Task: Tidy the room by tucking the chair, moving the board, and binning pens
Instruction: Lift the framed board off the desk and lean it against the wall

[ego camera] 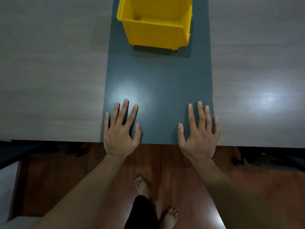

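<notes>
A yellow plastic bin [156, 35] stands at the far end of a dark grey strip [158, 80] that runs down the middle of the table. The bin's inside looks empty from here. My left hand [121, 129] lies flat and open on the near left part of the strip, fingers spread. My right hand [198, 131] lies flat and open on the near right part, its little finger at the strip's right border. Neither hand holds anything. No pens, chair or board are in view.
Light wood-grain table surface [49, 80] extends on both sides of the strip. The table's near edge crosses the view just under my palms. Below it are a reddish wooden floor [165, 171], my bare feet, and dark shapes at the far left and right.
</notes>
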`<state>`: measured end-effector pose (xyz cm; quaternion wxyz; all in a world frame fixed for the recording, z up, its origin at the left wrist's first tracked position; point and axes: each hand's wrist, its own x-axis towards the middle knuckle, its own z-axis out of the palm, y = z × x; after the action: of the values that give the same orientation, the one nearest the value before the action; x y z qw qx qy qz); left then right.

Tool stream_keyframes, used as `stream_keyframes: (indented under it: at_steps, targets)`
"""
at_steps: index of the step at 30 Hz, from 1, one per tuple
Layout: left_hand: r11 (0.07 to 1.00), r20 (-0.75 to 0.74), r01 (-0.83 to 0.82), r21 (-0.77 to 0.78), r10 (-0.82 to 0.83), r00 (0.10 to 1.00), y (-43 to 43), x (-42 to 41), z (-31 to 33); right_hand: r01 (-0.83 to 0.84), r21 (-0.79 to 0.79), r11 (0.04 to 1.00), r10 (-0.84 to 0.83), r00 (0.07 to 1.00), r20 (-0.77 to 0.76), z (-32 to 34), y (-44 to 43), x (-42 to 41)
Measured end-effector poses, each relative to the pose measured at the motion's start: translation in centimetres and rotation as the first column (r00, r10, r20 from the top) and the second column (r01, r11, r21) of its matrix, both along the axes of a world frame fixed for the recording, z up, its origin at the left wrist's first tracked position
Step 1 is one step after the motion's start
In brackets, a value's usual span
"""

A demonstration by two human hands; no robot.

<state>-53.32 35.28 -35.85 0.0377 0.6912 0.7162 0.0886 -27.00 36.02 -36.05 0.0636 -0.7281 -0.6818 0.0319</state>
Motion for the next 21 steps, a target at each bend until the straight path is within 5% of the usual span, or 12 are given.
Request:
stream_keyframes:
  at_steps: [21]
  targets:
    - [0.998, 0.000, 0.012, 0.063, -0.012, 1.000, 2.7, -0.6, -0.9, 0.000, 0.069, 0.998, -0.003, 0.999, 0.037, -0.6, 2.7, -0.3]
